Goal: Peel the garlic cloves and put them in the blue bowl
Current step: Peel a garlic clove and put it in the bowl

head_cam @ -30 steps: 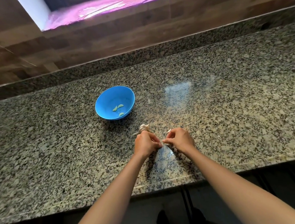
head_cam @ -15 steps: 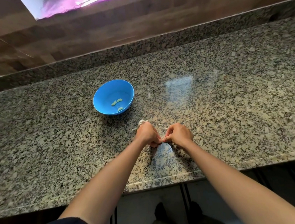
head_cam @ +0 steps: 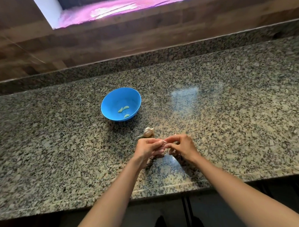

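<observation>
Meeting at lower centre of the frame, the left hand (head_cam: pixel 147 149) and right hand (head_cam: pixel 183 147) curl their fingertips together, pinching a small, blurred garlic clove (head_cam: pixel 163 142) between them over the granite counter (head_cam: pixel 235 124). Just above them lies the garlic bulb (head_cam: pixel 148 132). Further up, left of centre, the blue bowl (head_cam: pixel 108 105) holds three peeled cloves (head_cam: pixel 123 109).

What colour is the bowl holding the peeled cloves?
Bright blue bowl, clearest in the head view.
</observation>
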Available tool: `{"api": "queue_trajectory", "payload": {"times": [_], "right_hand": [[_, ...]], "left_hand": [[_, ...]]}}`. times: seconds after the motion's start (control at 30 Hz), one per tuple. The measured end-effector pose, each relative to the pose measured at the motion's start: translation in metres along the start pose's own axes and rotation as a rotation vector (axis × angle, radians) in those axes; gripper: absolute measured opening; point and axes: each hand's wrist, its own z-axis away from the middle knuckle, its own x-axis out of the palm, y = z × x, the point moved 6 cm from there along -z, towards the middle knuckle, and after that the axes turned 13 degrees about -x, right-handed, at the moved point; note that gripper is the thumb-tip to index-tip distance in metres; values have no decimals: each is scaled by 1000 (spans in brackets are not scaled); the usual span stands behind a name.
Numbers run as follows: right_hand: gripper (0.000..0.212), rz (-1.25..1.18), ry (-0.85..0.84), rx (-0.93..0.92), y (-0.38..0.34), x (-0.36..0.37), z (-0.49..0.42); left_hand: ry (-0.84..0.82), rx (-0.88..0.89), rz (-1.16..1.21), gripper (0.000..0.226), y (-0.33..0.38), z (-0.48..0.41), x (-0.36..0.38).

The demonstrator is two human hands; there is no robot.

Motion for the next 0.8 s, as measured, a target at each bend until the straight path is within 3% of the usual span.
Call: {"api": "queue_trajectory", "payload": {"times": [0.2,0.4,0.5,0.67,0.73,0.8], "right_hand": [[17,118,160,-82,-5,5,6],[18,97,183,-70,-6,12,7],[14,-182,174,64,-1,16,7],[18,-513,70,249,5,19,9],[20,-558,62,289,6,22,9],[20,-588,74,325,7,24,10]], "left_hand": [[223,202,-140,12,-1,2,-10],[373,394,-486,12,8,7,-11],[357,399,-489,13,10,4,-14],[134,293,-335,5,3,-3,-20],[150,352,-393,7,6,-2,-19],[264,518,-594,14,13,5,-17]]}}
